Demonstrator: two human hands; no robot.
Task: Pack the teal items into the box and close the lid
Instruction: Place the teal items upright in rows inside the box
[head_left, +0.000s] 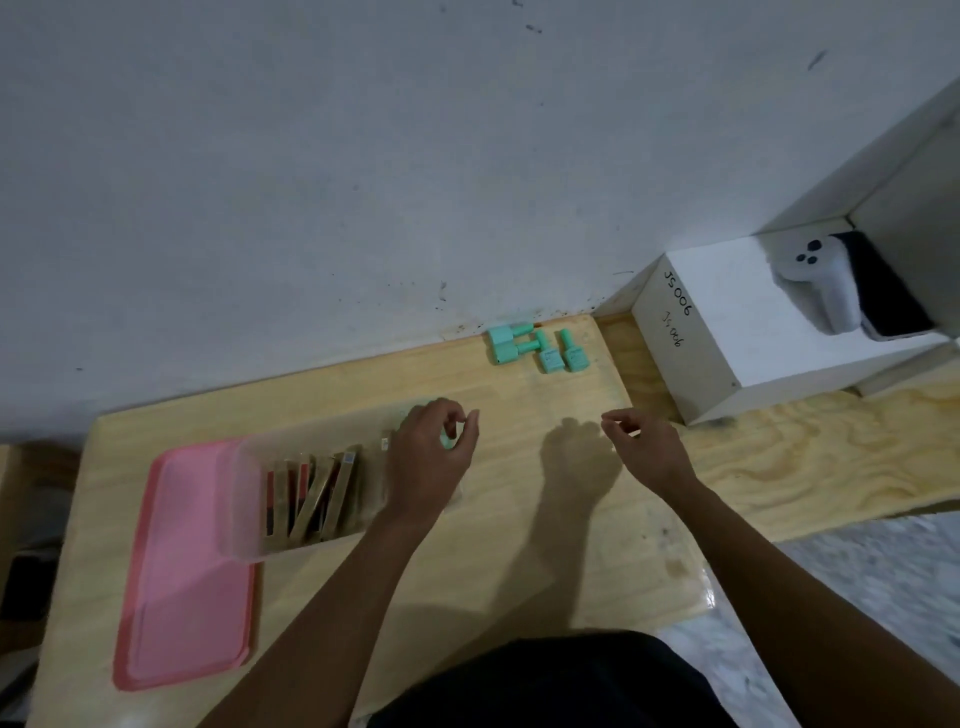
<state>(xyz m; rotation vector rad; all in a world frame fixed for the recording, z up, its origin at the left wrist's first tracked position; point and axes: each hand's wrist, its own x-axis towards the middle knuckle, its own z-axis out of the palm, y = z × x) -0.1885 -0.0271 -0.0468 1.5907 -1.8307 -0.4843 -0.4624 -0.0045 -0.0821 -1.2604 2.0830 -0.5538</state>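
Note:
Several teal bottles (537, 347) lie in a group at the far edge of the wooden table, by the wall. A clear plastic box (244, 499) stands at the left with gold and red cases (311, 491) upright inside. Its pink lid (182, 571) lies flat on the table, partly under the box's left end. My left hand (428, 460) hovers over the right end of the box, fingers closed on a teal item (448, 440) that is mostly hidden. My right hand (641, 447) floats above the table to the right, fingers loosely curled, holding nothing.
A white box (727, 332) marked "JS 006" stands at the right with a white controller (815, 283) and a dark flat object on top. The wall runs along the table's far edge. A plywood board (810, 452) extends to the right.

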